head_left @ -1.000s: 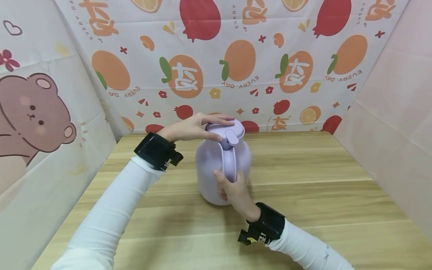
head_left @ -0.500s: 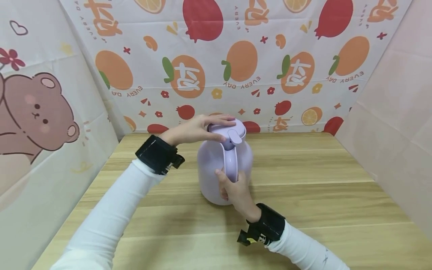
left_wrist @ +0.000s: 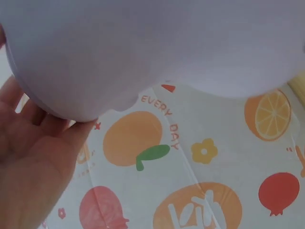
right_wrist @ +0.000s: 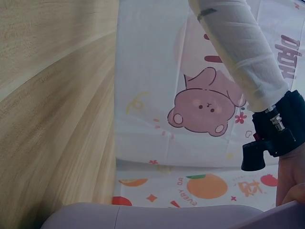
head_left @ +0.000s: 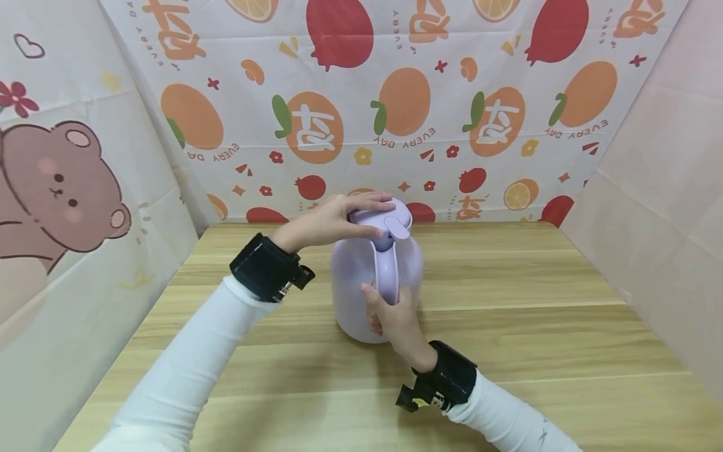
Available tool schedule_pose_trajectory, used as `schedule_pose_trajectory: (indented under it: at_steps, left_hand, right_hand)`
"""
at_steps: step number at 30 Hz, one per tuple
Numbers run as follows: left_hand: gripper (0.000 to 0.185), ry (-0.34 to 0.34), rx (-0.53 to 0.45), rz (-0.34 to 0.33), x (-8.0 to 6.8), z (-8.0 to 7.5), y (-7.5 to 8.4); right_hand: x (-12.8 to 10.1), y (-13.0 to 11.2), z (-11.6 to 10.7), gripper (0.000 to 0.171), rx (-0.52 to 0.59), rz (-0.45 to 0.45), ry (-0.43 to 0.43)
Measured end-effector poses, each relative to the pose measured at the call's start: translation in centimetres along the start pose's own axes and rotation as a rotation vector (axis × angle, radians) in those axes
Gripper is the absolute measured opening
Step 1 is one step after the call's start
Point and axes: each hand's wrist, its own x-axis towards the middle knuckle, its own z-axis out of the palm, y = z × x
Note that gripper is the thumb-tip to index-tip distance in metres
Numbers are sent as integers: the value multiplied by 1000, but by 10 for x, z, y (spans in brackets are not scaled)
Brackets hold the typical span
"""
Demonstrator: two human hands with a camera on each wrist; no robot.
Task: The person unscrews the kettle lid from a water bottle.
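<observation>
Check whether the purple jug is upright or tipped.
Upright: the purple jug stands on the wooden table, its lid on top under the left hand.

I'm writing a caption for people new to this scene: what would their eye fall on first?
Probably the pale purple jug standing on the wooden table, with the left hand gripping its lid and the right hand holding its handle. Next might come the bright fruit-printed cloth behind it, and the big brown bear printed on the left wall.
</observation>
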Motion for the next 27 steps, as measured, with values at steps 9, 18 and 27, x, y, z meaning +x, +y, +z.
schedule_pose_trajectory:
  at_steps: [9, 18, 27]
  left_hand:
    - [52, 29, 22, -34, 0, 5, 3]
    - [50, 73, 74, -58, 0, 8, 8]
    - [51, 151, 103, -112, 1, 15, 12]
  right_hand:
    - [0, 1, 1, 38, 7, 27, 15]
    - [1, 1, 1, 38, 7, 14, 10]
    - [3, 2, 1, 38, 14, 41, 23]
